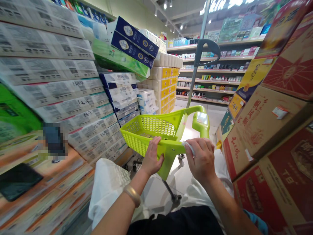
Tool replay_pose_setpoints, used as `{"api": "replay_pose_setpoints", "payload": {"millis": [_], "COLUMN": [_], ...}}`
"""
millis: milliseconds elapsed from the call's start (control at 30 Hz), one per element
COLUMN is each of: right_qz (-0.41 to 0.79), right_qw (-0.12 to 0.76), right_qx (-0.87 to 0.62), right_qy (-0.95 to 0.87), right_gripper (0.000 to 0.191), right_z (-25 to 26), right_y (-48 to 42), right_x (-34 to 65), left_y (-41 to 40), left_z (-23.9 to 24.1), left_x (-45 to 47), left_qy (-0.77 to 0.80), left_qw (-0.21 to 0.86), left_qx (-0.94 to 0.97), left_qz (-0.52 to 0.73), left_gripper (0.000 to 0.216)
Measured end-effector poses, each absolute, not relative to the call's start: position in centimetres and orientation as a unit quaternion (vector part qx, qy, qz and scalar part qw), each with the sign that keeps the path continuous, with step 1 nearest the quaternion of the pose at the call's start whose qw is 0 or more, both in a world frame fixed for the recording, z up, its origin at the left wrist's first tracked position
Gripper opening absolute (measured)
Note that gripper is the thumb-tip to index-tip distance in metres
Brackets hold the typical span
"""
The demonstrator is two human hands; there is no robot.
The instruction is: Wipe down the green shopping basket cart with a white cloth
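Note:
A lime-green plastic shopping basket (156,125) on a wheeled frame stands tilted in the aisle in front of me. My left hand (151,156), with a gold bangle on the wrist, grips the basket's near rim with curled fingers. My right hand (201,158) is closed around a small white cloth or wipe (189,146) and presses it against the near right side of the basket. The basket's grey pull handle (206,52) rises on a pole behind it.
Tissue and toilet-paper packs (73,98) are stacked high on the left. Red and brown cartons (269,130) are piled on the right. A dark phone (17,181) lies on orange packs at lower left. Store shelves (210,81) close the aisle's far end.

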State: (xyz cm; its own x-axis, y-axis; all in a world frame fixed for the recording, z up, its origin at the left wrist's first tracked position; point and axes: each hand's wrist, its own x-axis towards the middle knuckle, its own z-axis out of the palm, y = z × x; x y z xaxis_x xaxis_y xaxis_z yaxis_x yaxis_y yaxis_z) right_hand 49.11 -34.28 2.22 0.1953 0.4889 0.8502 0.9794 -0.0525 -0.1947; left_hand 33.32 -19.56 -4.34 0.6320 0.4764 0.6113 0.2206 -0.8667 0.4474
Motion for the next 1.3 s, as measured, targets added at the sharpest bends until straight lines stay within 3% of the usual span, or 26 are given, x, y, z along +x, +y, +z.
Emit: {"api": "replay_pose_setpoints", "payload": {"millis": [333,500,700,967,1300], "right_qz": [-0.223,-0.188,-0.138,-0.156,-0.160], "right_qw": [0.441,0.481,0.542,0.490,0.469], "right_qx": [-0.539,-0.537,-0.554,-0.556,-0.632], "right_qy": [-0.682,-0.667,-0.617,-0.653,-0.596], "right_gripper": [0.014,0.016,0.021,0.019,0.031], "right_z": [3.1,3.4,3.5,2.6,4.6], "right_y": [-33.7,-32.6,-30.6,-30.4,-27.6], "right_x": [46.1,50.2,54.2,51.5,56.3], "left_y": [-16.6,-20.4,-25.7,-25.2,-25.1], "left_z": [-3.0,0.8,4.7,5.2,6.4], "left_x": [30.2,31.2,34.1,33.6,32.0], "left_qy": [0.255,0.240,0.143,0.182,0.237], "left_qw": [0.218,0.187,0.163,0.186,0.160], "left_qx": [0.866,0.860,0.910,0.887,0.887], "left_qz": [0.371,0.410,0.353,0.381,0.363], "left_gripper": [0.053,0.050,0.049,0.024,0.014]}}
